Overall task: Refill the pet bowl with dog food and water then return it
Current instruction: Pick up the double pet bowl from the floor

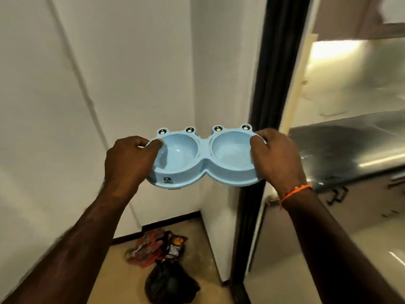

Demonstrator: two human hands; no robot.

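I hold a light-blue double pet bowl (205, 170) with frog-eye bumps on its far rim, level in the air at chest height. My left hand (129, 159) grips its left end with the thumb over the rim. Its right end is gripped by my right hand (276, 159), which has an orange thread at the wrist. Both round compartments look empty. On the floor below lies a red and black printed food bag (160, 246) in the corner.
White walls meet in a corner ahead. A black plastic bag (171, 284) lies on the beige floor by the food bag. A dark door frame (263, 128) stands right of centre. Beyond it runs a steel counter (350, 150) with drawers beneath.
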